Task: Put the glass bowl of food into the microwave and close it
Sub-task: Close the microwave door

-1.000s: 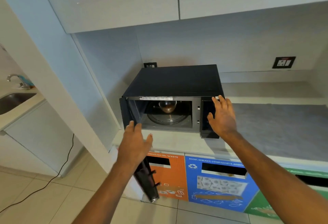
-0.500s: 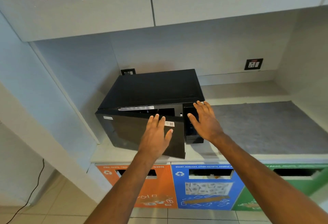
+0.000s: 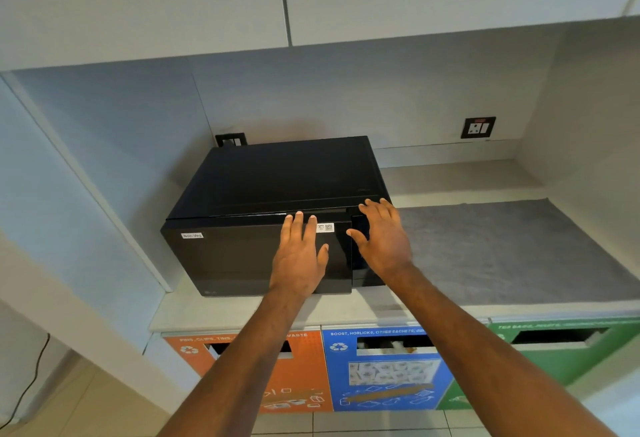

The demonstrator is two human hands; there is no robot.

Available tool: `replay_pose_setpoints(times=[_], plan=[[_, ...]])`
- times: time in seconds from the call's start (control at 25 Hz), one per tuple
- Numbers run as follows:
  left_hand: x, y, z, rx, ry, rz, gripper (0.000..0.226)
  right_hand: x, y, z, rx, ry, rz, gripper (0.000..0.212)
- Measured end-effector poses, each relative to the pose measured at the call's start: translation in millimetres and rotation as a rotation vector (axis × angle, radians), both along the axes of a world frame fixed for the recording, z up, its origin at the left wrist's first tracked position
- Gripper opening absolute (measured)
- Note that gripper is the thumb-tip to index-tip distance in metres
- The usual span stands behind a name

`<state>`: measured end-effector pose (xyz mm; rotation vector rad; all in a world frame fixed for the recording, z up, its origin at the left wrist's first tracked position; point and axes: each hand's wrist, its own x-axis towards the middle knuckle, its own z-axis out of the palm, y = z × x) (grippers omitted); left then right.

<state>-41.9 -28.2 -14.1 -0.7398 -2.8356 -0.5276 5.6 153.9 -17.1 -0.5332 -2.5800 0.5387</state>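
two flat hands, left hand [image 3: 300, 256] and right hand [image 3: 384, 239], on one microwave [image 3: 242, 194].

pale tabletop [image 3: 242, 312] with a black microwave [image 3: 277, 194] sitting toward its left end near the front edge, and a grey mat [image 3: 519, 249] covering the right side just beside it

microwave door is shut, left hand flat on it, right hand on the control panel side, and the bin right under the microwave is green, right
Not quite: the bin under the microwave is orange, as the head view shows; the green one sits far to the right. The rest holds: the door looks shut, the left hand lies flat on it, and the right hand is at the control panel side.
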Motion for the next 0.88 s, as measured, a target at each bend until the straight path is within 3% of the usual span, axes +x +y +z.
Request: replay_pose_setpoints(times=[0.4,0.88], plan=[[-8.4,7.5,-0.8,0.002,0.006,0.009,0.071,-9.2,-9.8,2.0,0.027,0.016,-0.114,0.060],[-2.8,4.9,-1.0,-0.053,0.010,-0.009,0.077,-4.9,-9.6,1.6,0.034,-0.035,-0.082,0.060]])
